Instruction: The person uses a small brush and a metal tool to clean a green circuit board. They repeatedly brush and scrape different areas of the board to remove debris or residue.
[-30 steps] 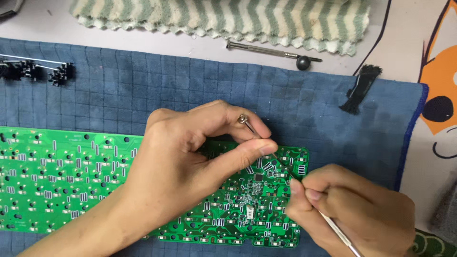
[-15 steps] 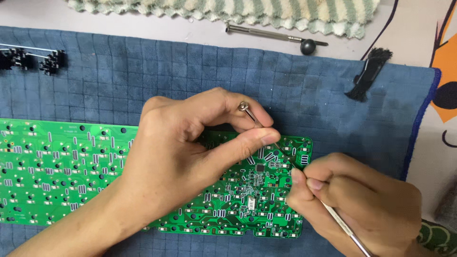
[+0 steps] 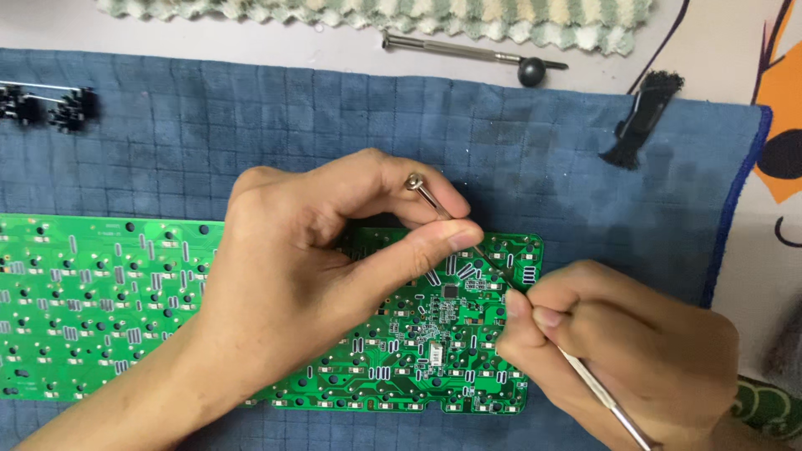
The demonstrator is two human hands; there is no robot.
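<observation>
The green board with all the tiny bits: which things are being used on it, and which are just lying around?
In use:
- green circuit board
- thin screwdriver pinched in the left hand
- slim metal tool held by the right hand
- blue cloth under the board

Lying about:
- spare screwdriver
- small black brush
- black parts with wire bars
- striped towel

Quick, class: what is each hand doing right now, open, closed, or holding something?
Left hand: closed, pinching a thin metal screwdriver over the green circuit board.
Right hand: closed, gripping a slim metal tool.
</observation>
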